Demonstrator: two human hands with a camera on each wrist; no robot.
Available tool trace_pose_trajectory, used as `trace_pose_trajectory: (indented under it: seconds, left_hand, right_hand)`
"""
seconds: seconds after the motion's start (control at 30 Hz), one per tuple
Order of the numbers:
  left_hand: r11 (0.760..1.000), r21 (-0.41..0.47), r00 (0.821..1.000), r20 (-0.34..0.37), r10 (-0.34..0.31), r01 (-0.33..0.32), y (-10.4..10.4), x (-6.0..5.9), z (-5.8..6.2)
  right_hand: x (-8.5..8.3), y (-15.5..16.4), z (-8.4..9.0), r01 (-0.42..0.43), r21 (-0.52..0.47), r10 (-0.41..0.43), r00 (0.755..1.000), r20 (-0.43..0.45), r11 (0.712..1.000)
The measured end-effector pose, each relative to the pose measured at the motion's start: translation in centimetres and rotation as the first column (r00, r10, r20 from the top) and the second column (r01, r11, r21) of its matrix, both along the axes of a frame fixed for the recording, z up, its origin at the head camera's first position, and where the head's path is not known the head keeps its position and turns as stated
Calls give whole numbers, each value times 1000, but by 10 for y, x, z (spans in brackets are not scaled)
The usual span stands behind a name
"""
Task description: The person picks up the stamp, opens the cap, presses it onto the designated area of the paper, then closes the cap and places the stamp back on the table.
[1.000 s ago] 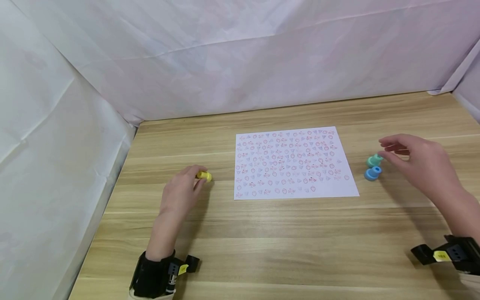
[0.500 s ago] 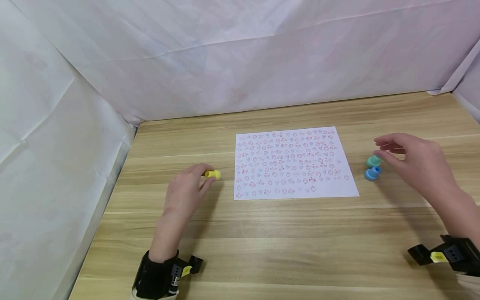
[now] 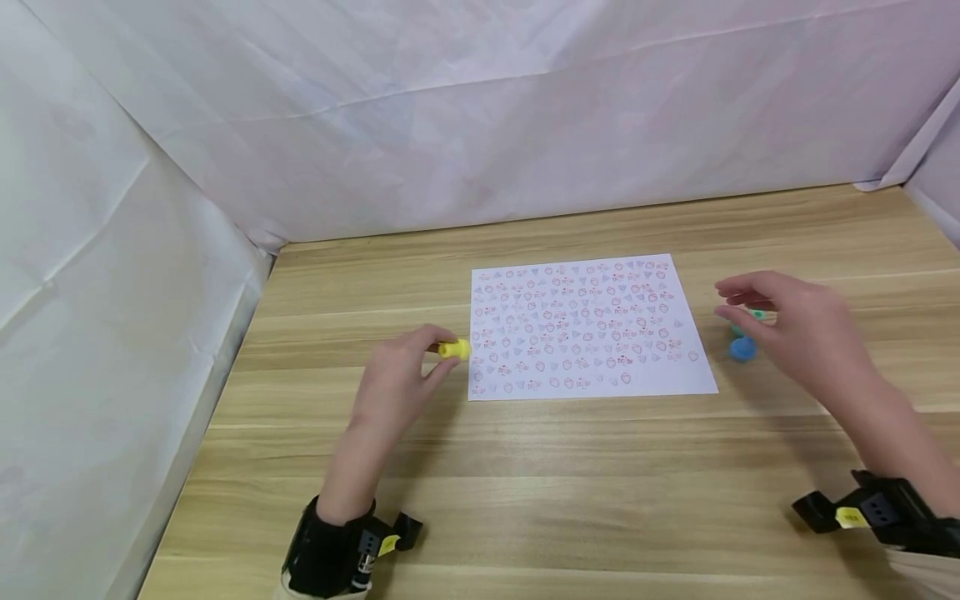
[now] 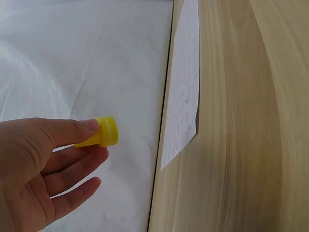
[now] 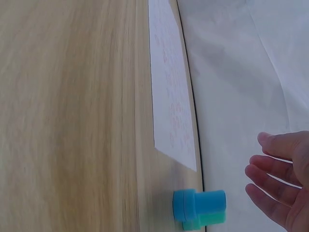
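Observation:
A white sheet of paper (image 3: 581, 325) covered in small red and blue stamped marks lies in the middle of the wooden table (image 3: 525, 483). My left hand (image 3: 397, 383) pinches a small yellow stamp (image 3: 453, 349) just off the sheet's left edge; the left wrist view shows the yellow stamp (image 4: 102, 132) between thumb and fingertips. My right hand (image 3: 795, 329) hovers with relaxed fingers over a blue stamp (image 3: 742, 349) and a green stamp (image 3: 756, 316) standing right of the sheet. The blue stamp (image 5: 199, 204) and the green stamp (image 5: 208, 220) stand together on the table, apart from the fingers (image 5: 270, 186).
White cloth walls (image 3: 480, 125) close the table at the back and left. Black wrist-worn cameras (image 3: 337, 550) sit on both forearms near the front edge.
My left hand has carried the yellow stamp rightward, up to the paper's left edge. My right hand has drifted left and now covers part of the green stamp.

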State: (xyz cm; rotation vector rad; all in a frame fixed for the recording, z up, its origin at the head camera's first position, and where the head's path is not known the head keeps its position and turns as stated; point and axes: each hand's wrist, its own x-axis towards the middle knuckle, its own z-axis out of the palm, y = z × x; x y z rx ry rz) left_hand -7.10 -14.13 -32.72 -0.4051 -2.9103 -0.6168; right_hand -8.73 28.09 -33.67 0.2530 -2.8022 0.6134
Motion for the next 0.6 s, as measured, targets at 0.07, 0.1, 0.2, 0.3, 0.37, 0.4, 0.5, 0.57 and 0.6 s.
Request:
trace_pose_trajectory:
  seconds: [0.07, 0.1, 0.2, 0.3, 0.37, 0.4, 0.5, 0.57, 0.6]
  left_hand:
    - [999, 34, 1000, 8, -12, 11, 6, 1, 0]
    - [999, 48, 1000, 11, -19, 19, 9, 1, -1]
    - [995, 85, 999, 22, -46, 44, 18, 1, -2]
    - [989, 125, 996, 19, -85, 82, 26, 2, -5]
    - [982, 155, 994, 12, -111, 108, 31, 2, -6]
    - [977, 175, 992, 3, -127, 124, 33, 2, -7]
    - [960, 234, 987, -12, -157, 156, 39, 2, -11]
    - [946, 274, 985, -22, -174, 173, 43, 2, -12]
    - [939, 293, 983, -26, -181, 181, 45, 2, -12]
  right_hand:
    - [0, -5, -1, -17, -4, 17, 1000, -14, 1000]
    - [0, -8, -2, -27, -3, 27, 999, -23, 1000]
    - [1, -17, -4, -47, 2, 47, 999, -25, 999]
    - [1, -28, -6, -67, -5, 67, 997, -27, 998]
    - [2, -35, -7, -82, -18, 82, 996, -25, 996]
    - [2, -38, -7, -93, -27, 92, 995, -29, 995]
    - [3, -50, -8, -124, -54, 123, 992, -33, 991]
    - [4, -58, -9, -148, -69, 146, 989, -38, 987]
    - [4, -61, -9, -157, -80, 155, 987, -35, 984]
